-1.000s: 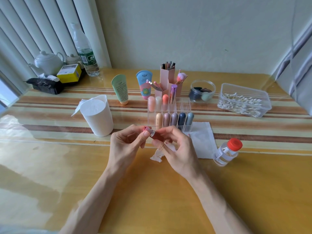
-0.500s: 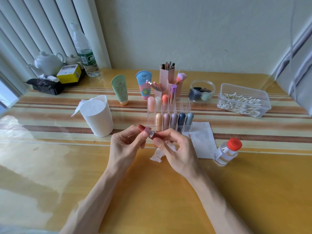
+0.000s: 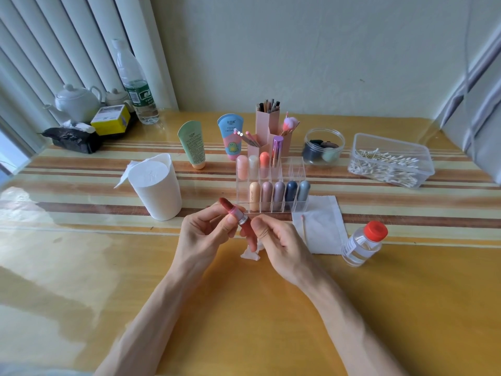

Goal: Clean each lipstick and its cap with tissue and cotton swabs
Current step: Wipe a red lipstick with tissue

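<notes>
Head view: your left hand (image 3: 202, 234) pinched the lipstick (image 3: 235, 215) by its pink sleeve, and your right hand (image 3: 276, 241) pinched its red base, both sets of fingers clamped on it over the table (image 3: 244, 308). It lay slantwise, bullet pointing up and far-left. A crumpled scrap (image 3: 250, 255) showed below your right fingers. Beyond, the rack (image 3: 296, 169) held nine capped lipsticks (image 3: 267, 192), four behind and five in front. One swab (image 3: 303, 226) lay on a tissue (image 3: 324, 232), and the tub (image 3: 390, 147) held many.
</notes>
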`<state>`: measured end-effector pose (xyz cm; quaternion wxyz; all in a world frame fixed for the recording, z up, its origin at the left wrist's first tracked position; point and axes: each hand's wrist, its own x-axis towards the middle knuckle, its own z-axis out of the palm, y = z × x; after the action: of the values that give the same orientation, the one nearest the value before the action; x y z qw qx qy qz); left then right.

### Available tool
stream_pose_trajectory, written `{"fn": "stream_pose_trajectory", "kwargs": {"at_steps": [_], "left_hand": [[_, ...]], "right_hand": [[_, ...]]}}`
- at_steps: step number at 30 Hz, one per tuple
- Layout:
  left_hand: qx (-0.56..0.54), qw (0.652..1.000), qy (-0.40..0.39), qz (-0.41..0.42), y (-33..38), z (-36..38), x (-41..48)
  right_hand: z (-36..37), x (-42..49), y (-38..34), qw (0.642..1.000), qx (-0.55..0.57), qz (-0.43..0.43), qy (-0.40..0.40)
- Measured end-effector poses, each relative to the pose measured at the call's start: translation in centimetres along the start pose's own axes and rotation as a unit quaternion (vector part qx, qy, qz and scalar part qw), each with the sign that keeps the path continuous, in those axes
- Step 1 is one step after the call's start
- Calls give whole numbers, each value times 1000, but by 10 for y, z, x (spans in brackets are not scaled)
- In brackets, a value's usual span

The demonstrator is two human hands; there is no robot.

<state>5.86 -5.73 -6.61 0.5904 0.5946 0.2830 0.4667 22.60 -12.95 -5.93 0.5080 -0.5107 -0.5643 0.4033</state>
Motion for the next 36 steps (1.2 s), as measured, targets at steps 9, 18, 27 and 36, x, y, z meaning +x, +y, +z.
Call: {"fn": "stream_pose_trajectory", "kwargs": {"at_steps": [9, 18, 27, 36], "left_hand": [[59, 997, -7, 41, -4, 0, 3], [27, 999, 26, 21, 2, 2, 1], [19, 1000, -13, -22, -2, 0, 2], [33, 997, -53, -45, -5, 0, 2]], "right_hand": [[-4, 2, -5, 1000, 14, -16, 15], [-39, -6, 21, 929, -365, -54, -30], [-31, 0, 21, 916, -378, -129, 35], [-39, 2, 6, 962, -199, -147, 115]]}}
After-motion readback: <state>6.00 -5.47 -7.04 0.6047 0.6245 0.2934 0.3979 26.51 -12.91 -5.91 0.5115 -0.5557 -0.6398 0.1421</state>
